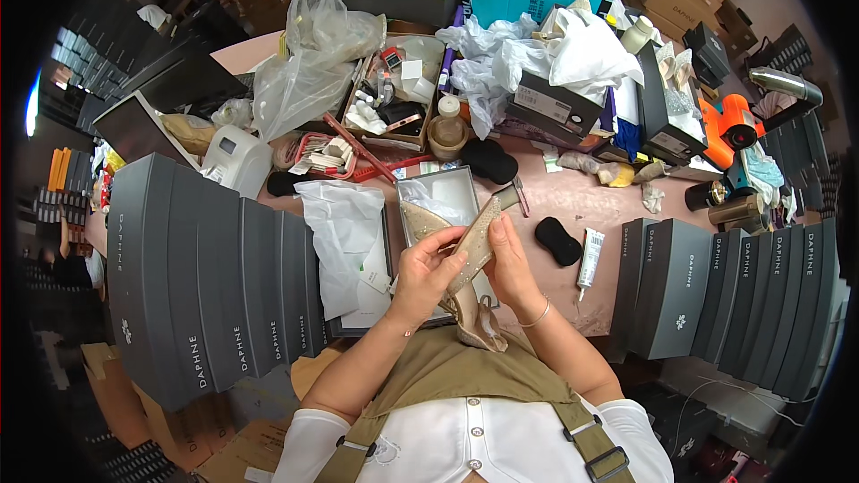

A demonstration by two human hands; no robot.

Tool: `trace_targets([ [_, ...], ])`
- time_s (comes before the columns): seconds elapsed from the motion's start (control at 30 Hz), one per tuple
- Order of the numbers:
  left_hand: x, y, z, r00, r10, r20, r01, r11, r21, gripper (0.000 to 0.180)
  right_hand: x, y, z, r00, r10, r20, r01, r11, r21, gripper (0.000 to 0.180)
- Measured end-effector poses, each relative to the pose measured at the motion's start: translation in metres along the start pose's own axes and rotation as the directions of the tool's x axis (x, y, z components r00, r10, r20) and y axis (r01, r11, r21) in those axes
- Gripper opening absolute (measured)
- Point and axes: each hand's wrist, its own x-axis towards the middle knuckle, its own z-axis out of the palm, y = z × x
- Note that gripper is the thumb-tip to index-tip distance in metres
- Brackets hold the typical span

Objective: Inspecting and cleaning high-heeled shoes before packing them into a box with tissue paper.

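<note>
Both my hands hold a beige, glittery high-heeled shoe (472,255) in front of my apron. Its heel points up and away, and a thin strap with a bow-like loop (488,326) hangs at its near end. My left hand (428,273) pinches the shoe's side with thumb and fingers. My right hand (512,259) wraps the other side, near the heel. Just beyond my left fingers, another beige glittery piece (424,222), apparently a second shoe, lies over an open shoebox (452,182) with white paper; its lower part is hidden.
Dark grey shoeboxes stand in rows at left (215,286) and right (716,291). A white tube (591,259) and a black pad (557,241) lie right of my hands. White tissue paper (340,237) covers a box at left. Farther back are a cluttered tray (420,139) and an orange heat tool (729,131).
</note>
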Motion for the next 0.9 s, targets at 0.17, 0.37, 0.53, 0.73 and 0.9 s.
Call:
trace_targets([
  [0.17, 0.002, -0.003, 0.002, 1.0, 0.002, -0.025, -0.002, 1.0, -0.003, 0.034, 0.0, 0.001, -0.005, 1.0, 0.022, 0.018, -0.022, 0.999, 0.024, 0.03],
  [0.37, 0.003, -0.008, 0.001, 0.999, 0.021, -0.037, -0.021, 1.0, 0.002, 0.033, 0.0, 0.0, -0.005, 1.0, 0.013, 0.012, -0.013, 1.0, -0.003, 0.029],
  [0.53, 0.004, -0.012, 0.0, 0.998, 0.056, -0.036, -0.055, 0.998, 0.041, 0.032, -0.001, -0.004, 0.004, 1.0, 0.004, -0.03, -0.004, 1.0, -0.015, 0.029],
  [0.73, 0.005, -0.008, 0.001, 0.999, 0.019, -0.037, -0.02, 1.0, -0.007, 0.029, -0.002, -0.005, 0.003, 1.0, 0.005, -0.015, -0.005, 1.0, -0.03, 0.029],
  [0.9, 0.008, -0.01, -0.001, 1.0, 0.011, -0.027, -0.011, 1.0, 0.013, 0.027, -0.003, -0.004, 0.003, 1.0, 0.008, -0.014, -0.009, 1.0, -0.008, 0.029],
])
